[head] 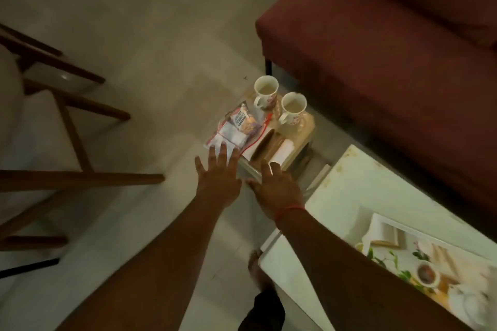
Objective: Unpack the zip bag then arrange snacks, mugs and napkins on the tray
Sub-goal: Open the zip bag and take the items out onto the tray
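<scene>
- Step in hand, as judged: reaching for the zip bag [236, 126] so it can be opened and emptied. None of the task appears done yet; the bag looks full.
- Location of the zip bag: it lies on the left part of a small low table [301, 129], between the floor edge and two white mugs [279, 102] standing upright at the table's far end. Its red zip strip runs along the right edge. Snack packets [243, 121] show through the clear plastic.
- Just right of the bag lie a brown flat item and a white folded item, possibly napkins [282, 149]; blur prevents confirmation.
- Recommended handling: grip the bag at both sides of the zip end, keep it clear of the mugs, and part the zip before tipping anything out. The plastic will likely slide and sag, so support it from beneath.
- Left hand [219, 177]: fingers spread and straight, holding nothing; fingertips overlap the bag's near edge, contact uncertain.
- Right hand [277, 185]: fingers loosely extended, holding nothing, above the table's near edge.
- A tray [387, 223] with a printed pattern rests on the white table at the lower right.
</scene>
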The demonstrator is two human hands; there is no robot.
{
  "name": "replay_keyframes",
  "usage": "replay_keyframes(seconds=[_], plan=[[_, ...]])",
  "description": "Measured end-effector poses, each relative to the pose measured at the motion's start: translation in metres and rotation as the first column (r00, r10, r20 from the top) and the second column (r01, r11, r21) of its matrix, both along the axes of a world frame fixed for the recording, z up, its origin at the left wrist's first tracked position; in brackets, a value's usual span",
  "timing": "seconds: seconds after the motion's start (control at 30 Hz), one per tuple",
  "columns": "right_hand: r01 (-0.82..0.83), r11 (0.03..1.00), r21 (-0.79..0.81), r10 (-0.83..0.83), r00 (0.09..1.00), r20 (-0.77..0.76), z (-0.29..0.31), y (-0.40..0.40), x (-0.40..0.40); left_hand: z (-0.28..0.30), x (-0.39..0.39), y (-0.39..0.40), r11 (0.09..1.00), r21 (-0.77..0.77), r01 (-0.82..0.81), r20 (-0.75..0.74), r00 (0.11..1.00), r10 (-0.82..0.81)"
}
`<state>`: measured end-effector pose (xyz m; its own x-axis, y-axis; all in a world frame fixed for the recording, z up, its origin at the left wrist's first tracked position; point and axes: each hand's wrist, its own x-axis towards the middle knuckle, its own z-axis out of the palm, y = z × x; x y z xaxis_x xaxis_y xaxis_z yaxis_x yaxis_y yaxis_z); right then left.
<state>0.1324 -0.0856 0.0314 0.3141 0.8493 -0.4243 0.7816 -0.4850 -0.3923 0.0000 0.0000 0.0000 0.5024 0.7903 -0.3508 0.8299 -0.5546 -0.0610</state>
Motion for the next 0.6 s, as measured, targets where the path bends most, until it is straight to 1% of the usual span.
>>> replay_keyframes(seconds=[0.07,0.13,0.2,0.27,0.33,0.4,0.43,0.47,0.5,0.6], plan=[[0.071,0.997,-0.022,-0.074,0.986,-0.148,-0.029,0.027,-0.022,-0.023,-0.008,0.026,0.998,-0.030,-0.049,-0.034,0.998,0.047],[0.159,0.985,-0.070,-0.173,0.935,-0.308,-0.057,0.053,-0.039,-0.047,-0.015,0.053,0.994,-0.042,-0.097,-0.046,0.994,0.095],[0.300,0.949,-0.100,-0.314,0.857,-0.409,-0.086,0.081,-0.050,-0.068,-0.012,0.080,0.979,-0.079,-0.190,0.026,0.981,0.192],[0.469,0.869,-0.157,-0.479,0.721,-0.500,-0.109,0.102,-0.055,-0.085,-0.008,0.105,0.945,-0.134,-0.298,0.133,0.939,0.316],[0.613,0.747,-0.259,-0.630,0.527,-0.570,-0.129,0.120,-0.059,-0.102,-0.003,0.131,0.902,-0.228,-0.366,0.222,0.883,0.414],[0.692,0.625,-0.361,-0.717,0.326,-0.616,-0.147,0.133,-0.061,-0.116,0.005,0.146,0.843,-0.351,-0.408,0.279,0.813,0.510],[0.715,0.575,-0.397,-0.739,0.246,-0.628,-0.153,0.138,-0.061,-0.122,0.009,0.151,0.813,-0.393,-0.430,0.285,0.783,0.552],[0.728,0.542,-0.419,-0.752,0.198,-0.629,-0.158,0.141,-0.061,-0.127,0.012,0.154,0.793,-0.405,-0.454,0.274,0.768,0.579],[0.736,0.532,-0.418,-0.760,0.197,-0.620,-0.162,0.143,-0.061,-0.131,0.015,0.156,0.789,-0.385,-0.479,0.248,0.770,0.588],[0.761,0.536,-0.366,-0.766,0.256,-0.589,-0.166,0.141,-0.063,-0.138,0.018,0.158,0.783,-0.307,-0.542,0.184,0.773,0.607]])
